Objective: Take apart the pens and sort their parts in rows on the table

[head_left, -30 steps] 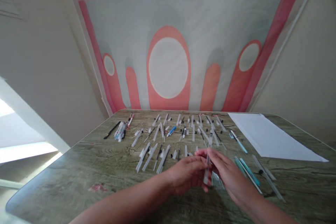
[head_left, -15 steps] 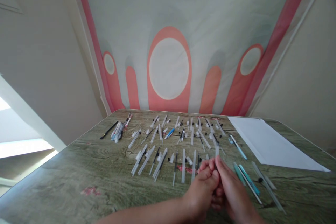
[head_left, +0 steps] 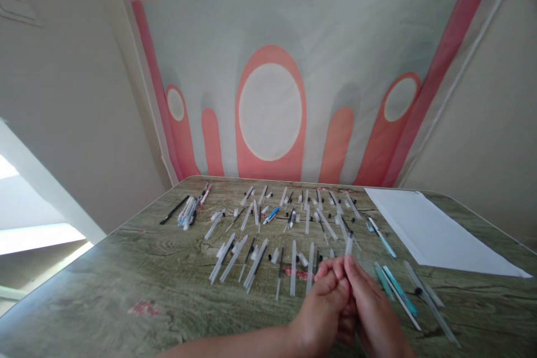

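Note:
My left hand (head_left: 322,310) and my right hand (head_left: 373,309) are pressed together low and right of centre, fingers closed. A translucent pen barrel (head_left: 349,244) with a dark end sticks up from between them; its lower part is hidden by the fingers. Just beyond and left of the hands lie more clear pen barrels (head_left: 293,268), thin dark-ended refills (head_left: 279,274) and small white caps (head_left: 274,255), set out in rows. Right of my right hand are a teal pen (head_left: 400,290) and a long clear pen barrel (head_left: 440,313).
The wood-patterned table (head_left: 92,302) carries a white paper sheet (head_left: 440,235) at the right. A bundle of pens (head_left: 187,212) and a black pen (head_left: 174,210) lie at the back left. A blue pen (head_left: 272,214) sits among the rows, and a light-blue pen (head_left: 382,238) near the paper.
The barrel, earlier exposed along its length between looser fingers, is now mostly enclosed. Both hands came together and moved slightly right and nearer; over the last half second they barely moved.

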`<state>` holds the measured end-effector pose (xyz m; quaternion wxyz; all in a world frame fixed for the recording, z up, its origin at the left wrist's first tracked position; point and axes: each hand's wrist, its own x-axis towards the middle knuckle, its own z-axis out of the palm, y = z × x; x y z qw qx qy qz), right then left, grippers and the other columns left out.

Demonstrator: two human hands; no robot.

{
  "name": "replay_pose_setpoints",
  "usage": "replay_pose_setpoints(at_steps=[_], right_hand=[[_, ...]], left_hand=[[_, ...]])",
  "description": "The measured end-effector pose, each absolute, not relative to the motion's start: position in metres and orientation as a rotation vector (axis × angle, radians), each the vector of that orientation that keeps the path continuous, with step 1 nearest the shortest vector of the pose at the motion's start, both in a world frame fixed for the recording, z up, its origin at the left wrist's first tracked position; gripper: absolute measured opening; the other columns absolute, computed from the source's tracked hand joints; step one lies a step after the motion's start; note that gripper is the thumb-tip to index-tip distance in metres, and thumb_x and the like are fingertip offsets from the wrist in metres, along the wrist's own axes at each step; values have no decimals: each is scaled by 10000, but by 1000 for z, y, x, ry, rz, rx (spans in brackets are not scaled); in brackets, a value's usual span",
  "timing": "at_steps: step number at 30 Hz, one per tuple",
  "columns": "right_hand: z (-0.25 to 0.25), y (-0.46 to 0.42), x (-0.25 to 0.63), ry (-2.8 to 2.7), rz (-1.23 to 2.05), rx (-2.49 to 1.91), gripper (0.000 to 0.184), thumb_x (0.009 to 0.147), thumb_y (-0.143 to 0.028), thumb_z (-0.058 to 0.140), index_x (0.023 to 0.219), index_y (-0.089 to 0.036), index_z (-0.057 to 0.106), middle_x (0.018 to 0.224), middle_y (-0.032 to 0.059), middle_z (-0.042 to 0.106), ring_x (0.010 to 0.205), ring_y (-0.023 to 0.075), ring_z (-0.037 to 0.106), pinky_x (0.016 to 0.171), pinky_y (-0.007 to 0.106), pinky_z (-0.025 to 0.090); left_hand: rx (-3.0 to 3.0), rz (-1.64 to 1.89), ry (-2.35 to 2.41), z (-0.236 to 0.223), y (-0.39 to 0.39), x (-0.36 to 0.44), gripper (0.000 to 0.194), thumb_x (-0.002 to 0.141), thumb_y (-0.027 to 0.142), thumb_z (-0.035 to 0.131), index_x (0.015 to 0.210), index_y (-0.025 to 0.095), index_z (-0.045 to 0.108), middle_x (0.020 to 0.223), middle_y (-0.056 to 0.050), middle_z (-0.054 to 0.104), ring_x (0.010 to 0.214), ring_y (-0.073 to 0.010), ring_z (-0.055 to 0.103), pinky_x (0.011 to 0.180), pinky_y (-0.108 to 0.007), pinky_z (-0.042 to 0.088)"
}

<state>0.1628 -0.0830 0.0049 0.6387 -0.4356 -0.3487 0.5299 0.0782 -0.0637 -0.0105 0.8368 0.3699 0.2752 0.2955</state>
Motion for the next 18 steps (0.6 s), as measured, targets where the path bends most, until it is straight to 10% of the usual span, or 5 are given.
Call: replay_pose_setpoints(at_steps=[7, 12, 18], right_hand=[[-12, -82, 166, -892, 1123, -1176, 420, 862, -566, 378, 734, -227, 591, 797, 43, 642, 729, 196, 576, 651, 287, 467], [-15, -81, 164, -952, 1009, -1266, 470, 847, -606, 351, 727, -232, 610, 715, 46, 649, 663, 205, 584, 620, 303, 468], [-12, -80, 164, -963, 991, -1243, 443, 843, -585, 392, 719, -226, 620, 702, 45, 642, 656, 206, 587, 613, 309, 470]], left_hand=[[1049, 858, 732, -23, -71, 89, 476, 812, 503, 492, 1172, 194, 535, 807, -42, 587, 803, -179, 564, 763, -309, 439], [1225, 943, 752, -31, -69, 89, 485, 842, 470, 448, 1221, 179, 532, 1219, -99, 517, 1195, -233, 407, 1062, -364, 247], [1163, 936, 799, -32, -72, 90, 517, 830, 496, 465, 1244, 188, 499, 1166, -99, 533, 1164, -232, 429, 1007, -349, 319]])
